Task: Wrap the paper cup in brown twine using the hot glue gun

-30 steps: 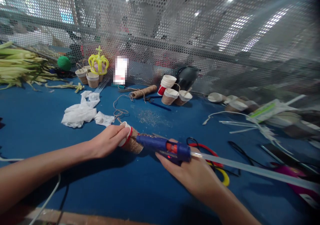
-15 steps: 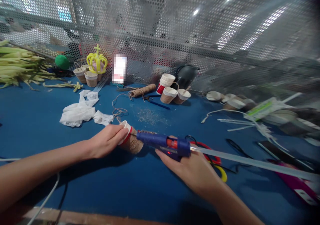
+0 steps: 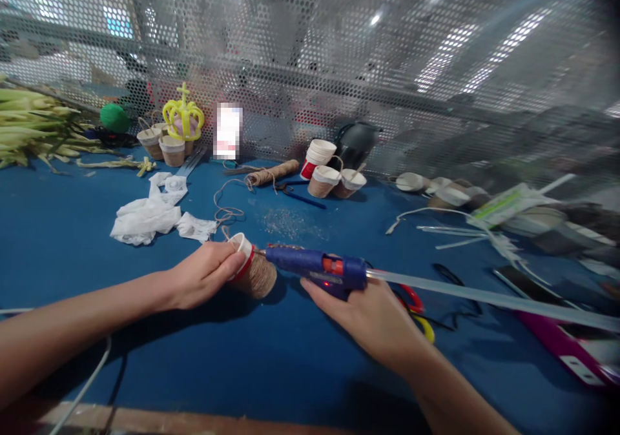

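My left hand [image 3: 208, 272] is closed round the white rim end of a paper cup [image 3: 259, 275], which lies tilted on its side. Brown twine covers much of the cup, and a red band shows near its rim. In my right hand [image 3: 372, 315] is a blue hot glue gun [image 3: 310, 266] with a small red light lit. Its nozzle meets the cup at the edge of the red band, touching or very nearly so. A long clear glue stick [image 3: 465, 293] sticks out of the gun's back end. My right fingers are partly hidden behind the gun.
A twine roll [image 3: 274, 173], pliers [image 3: 303, 195] and twine-wrapped cups [image 3: 323, 182] stand beyond my hands. White lace [image 3: 145, 219] lies to the left. Scissors [image 3: 426, 326] and a magenta power strip [image 3: 557, 344] are on the right. Perforated metal [image 3: 290, 48] closes off the back.
The whole view has shifted slightly. Both hands keep their grips, and the nozzle stays at the cup just below the rim. The cup seems turned very slightly.
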`<state>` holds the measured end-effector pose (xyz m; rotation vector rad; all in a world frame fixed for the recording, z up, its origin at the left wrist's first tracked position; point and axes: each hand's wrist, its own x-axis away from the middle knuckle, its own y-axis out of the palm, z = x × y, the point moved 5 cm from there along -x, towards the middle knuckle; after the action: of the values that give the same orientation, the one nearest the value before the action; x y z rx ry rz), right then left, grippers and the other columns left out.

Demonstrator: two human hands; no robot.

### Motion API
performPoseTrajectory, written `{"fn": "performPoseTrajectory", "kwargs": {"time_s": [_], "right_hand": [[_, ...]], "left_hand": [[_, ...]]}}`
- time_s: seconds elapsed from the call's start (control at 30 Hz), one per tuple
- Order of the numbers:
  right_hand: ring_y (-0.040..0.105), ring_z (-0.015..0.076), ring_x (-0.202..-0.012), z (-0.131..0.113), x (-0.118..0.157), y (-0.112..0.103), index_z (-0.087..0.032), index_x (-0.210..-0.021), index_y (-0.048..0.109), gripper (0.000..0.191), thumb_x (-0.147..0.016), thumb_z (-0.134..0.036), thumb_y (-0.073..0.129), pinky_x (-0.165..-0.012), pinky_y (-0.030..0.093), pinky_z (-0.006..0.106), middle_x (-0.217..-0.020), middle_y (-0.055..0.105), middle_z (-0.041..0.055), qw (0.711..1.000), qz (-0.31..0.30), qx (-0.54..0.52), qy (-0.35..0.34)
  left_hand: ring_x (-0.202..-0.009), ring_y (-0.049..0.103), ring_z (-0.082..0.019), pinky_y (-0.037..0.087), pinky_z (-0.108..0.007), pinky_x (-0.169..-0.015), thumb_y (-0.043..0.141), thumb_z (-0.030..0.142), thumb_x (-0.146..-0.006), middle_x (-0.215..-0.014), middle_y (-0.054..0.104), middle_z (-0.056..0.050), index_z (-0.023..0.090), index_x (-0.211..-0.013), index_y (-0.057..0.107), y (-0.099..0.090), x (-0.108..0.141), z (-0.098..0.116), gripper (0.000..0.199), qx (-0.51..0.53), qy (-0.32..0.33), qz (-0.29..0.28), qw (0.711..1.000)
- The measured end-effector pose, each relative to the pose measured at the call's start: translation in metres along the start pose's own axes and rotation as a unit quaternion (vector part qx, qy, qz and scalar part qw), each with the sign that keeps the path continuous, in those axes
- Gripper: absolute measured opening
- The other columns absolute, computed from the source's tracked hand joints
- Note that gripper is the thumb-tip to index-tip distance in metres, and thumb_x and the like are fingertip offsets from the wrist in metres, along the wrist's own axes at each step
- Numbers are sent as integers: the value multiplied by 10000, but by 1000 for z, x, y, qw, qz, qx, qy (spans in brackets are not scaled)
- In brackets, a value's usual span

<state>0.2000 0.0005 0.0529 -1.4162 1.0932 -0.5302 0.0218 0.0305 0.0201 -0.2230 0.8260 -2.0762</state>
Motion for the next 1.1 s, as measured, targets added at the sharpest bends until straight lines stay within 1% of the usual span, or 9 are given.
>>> {"fn": "performPoseTrajectory", "kwargs": {"time_s": [0.1, 0.23, 0.43, 0.63, 0.77, 0.87, 0.97, 1.03, 1.1], "right_hand": [[608, 192, -604, 2, 1, 2, -238, -851, 684, 251, -731, -206, 466, -596, 492, 310, -686, 677, 32, 999, -7, 26, -28], [613, 219, -609, 2, 7, 4, -240, -878, 683, 261, -732, -209, 468, -600, 491, 356, -661, 674, 43, 999, -14, 4, -41], [613, 189, -602, 3, 6, 2, -256, -881, 671, 227, -752, -235, 486, -591, 494, 310, -654, 669, 16, 999, -2, -35, 10], [600, 191, -578, 3, 6, 3, -265, -837, 683, 257, -732, -196, 459, -580, 487, 320, -624, 661, 21, 1000, -10, 9, -27], [589, 173, -529, 0, 6, 1, -246, -754, 665, 176, -761, -261, 490, -539, 485, 305, -605, 644, 4, 999, 10, -45, 25], [620, 185, -610, -6, 2, -3, -235, -789, 639, 139, -746, -275, 513, -590, 503, 309, -701, 665, 7, 990, 29, -123, 65], [633, 191, -728, -10, -2, -5, -230, -863, 618, 167, -742, -272, 510, -674, 509, 306, -831, 673, 20, 983, 34, -164, 77], [634, 195, -708, -9, -2, -4, -219, -829, 616, 150, -739, -281, 513, -672, 509, 312, -801, 672, 28, 984, 35, -155, 80], [626, 193, -619, -5, 0, -3, -219, -751, 613, 121, -741, -291, 516, -614, 509, 319, -695, 661, 19, 988, 29, -127, 81]], "left_hand": [[-586, 430, -121, 376, -242, -583, 216, 303, -865, -670, 512, -28, 124, -731, 497, 0, 0, -1, 359, -1, 6, -1, 1000], [-596, 443, -128, 385, -249, -587, 211, 326, -870, -683, 527, -34, 112, -780, 524, 0, 1, -4, 390, -6, -5, -1, 1000], [-629, 470, -134, 405, -251, -625, 215, 347, -873, -715, 552, -39, 112, -809, 541, 0, 1, -3, 406, 2, -23, -4, 1000], [-610, 461, -133, 398, -252, -597, 216, 322, -866, -697, 547, -40, 106, -800, 531, 0, 0, -3, 388, 2, -14, -4, 1000], [-626, 466, -133, 396, -250, -609, 211, 328, -869, -710, 543, -38, 103, -804, 542, 1, 1, -5, 405, 5, -31, -2, 1000], [-610, 447, -127, 386, -243, -590, 214, 330, -868, -689, 524, -29, 103, -785, 542, 1, 1, -5, 407, 7, -36, 0, 999], [-587, 423, -122, 372, -241, -569, 215, 342, -869, -659, 502, -18, 108, -764, 534, 1, 0, -6, 410, 4, -38, 5, 999], [-584, 413, -121, 368, -243, -568, 216, 348, -870, -653, 493, -15, 110, -756, 532, 1, -1, -7, 412, 2, -40, 7, 999], [-585, 410, -120, 368, -243, -571, 215, 350, -871, -654, 490, -15, 110, -755, 533, 0, -1, -7, 415, 3, -41, 7, 999]]}}
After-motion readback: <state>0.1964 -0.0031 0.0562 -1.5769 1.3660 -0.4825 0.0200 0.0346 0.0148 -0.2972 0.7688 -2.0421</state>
